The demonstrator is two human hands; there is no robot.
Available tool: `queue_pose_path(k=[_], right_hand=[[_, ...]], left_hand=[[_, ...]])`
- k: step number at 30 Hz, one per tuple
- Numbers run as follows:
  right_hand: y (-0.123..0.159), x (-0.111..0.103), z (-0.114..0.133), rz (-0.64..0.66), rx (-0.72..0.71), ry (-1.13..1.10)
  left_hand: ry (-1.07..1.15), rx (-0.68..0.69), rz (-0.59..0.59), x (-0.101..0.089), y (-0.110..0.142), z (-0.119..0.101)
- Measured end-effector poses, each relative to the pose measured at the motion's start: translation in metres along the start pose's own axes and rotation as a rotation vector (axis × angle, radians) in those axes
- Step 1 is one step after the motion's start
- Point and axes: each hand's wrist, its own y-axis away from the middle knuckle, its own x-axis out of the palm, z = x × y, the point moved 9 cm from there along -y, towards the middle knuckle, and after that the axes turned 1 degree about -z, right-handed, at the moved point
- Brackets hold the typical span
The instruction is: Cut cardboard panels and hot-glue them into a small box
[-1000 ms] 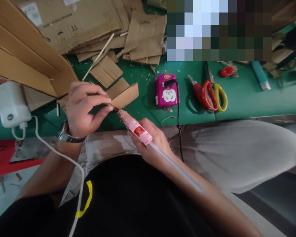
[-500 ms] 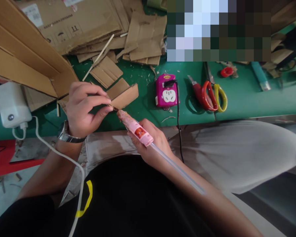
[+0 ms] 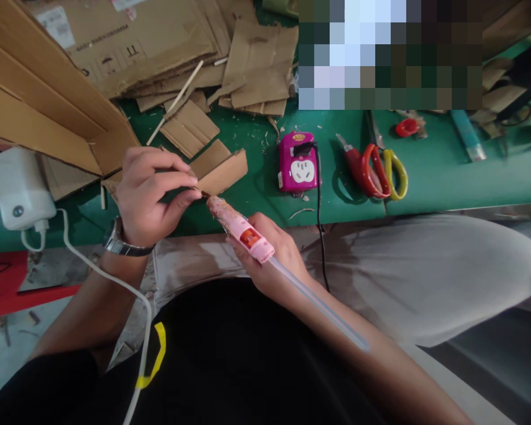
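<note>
My left hand (image 3: 153, 192), with a watch on its wrist, pinches the near-left end of a small folded cardboard piece (image 3: 225, 172) between thumb and fingers. Wrapped around a pink hot glue gun (image 3: 241, 229) is my right hand (image 3: 278, 251). A clear glue stick (image 3: 318, 304) runs out of the gun's back end and along my forearm. The gun's nozzle points up and left at the cardboard's near edge, close to my left fingertips; whether it touches I cannot tell. Just behind lies another flat cardboard piece (image 3: 190, 127) on the green table.
A magenta power socket (image 3: 297, 162) with a black cord stands right of the cardboard. Farther right lie red-and-yellow scissors (image 3: 378, 171) and a red-handled pointed tool (image 3: 354, 159). Cardboard scraps (image 3: 261, 65) pile up behind. At left are a tall cardboard structure (image 3: 66, 112) and a white device (image 3: 22, 186).
My right hand has shifted the glue gun's nozzle slightly left along the cardboard's near edge. My left hand keeps the same pinch on the cardboard piece.
</note>
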Motion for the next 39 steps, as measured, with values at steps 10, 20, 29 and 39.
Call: queue_pose_path(k=[10, 20, 29, 39], right_hand=[[-0.001, 0.001, 0.000, 0.003, 0.000, -0.025], [0.000, 0.001, 0.002, -0.027, -0.056, -0.060], [-0.002, -0.004, 0.010, -0.068, -0.156, -0.099], [-0.002, -0.023, 0.009, -0.117, -0.208, -0.229]], left_hand=[[0.015, -0.007, 0.004, 0.000, 0.000, -0.002], [0.051, 0.016, -0.035, 0.000, 0.000, 0.000], [0.062, 0.037, -0.035, 0.001, 0.000, 0.000], [0.015, 0.022, -0.048, 0.000, -0.001, 0.000]])
